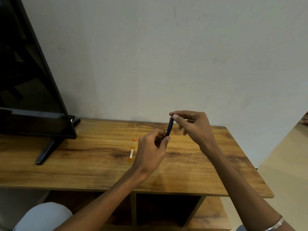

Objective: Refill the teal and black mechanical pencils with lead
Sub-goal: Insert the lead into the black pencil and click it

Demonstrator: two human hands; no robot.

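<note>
A black mechanical pencil (170, 126) stands nearly upright above the wooden table (83, 157). My left hand (151, 150) grips its lower end between thumb and fingers. My right hand (193, 125) pinches the pencil's top end with thumb and forefinger. An orange lead case (131, 155) lies on the table just left of my left hand, partly hidden by it. A small orange cap (134, 139) lies farther back. No teal pencil shows anywhere in this view.
A black monitor (28, 80) on a slanted foot (45, 152) fills the left side. The pale wall (166, 55) rises right behind the table. Open shelf compartments (166, 209) sit under the tabletop, whose right edge drops off to the floor.
</note>
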